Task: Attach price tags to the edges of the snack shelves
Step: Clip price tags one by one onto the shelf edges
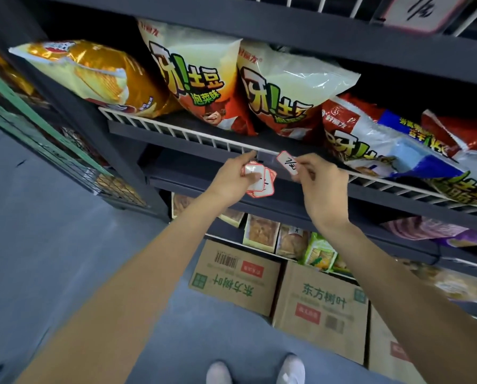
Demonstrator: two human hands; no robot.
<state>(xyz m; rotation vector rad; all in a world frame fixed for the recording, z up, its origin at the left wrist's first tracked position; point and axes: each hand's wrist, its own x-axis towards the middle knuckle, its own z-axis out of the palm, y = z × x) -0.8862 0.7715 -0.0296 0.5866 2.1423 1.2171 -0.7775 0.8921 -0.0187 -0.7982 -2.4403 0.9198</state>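
— Two hands busy?
— Yes. Right hand (322, 184) pinches one price tag (287, 162) at the shelf edge (268, 159) just above it; left hand (238, 177) grips a tag stack (261, 184), maybe three.

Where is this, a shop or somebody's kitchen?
Most likely a small shop. Big snack bags fill a dark shelf, the right hand holds a handwritten price tag at its edge, and cardboard boxes sit below.

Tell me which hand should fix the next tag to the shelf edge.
The right hand. It already pinches a single tag right at the shelf edge. The left hand holds the spare tags, so it is occupied.
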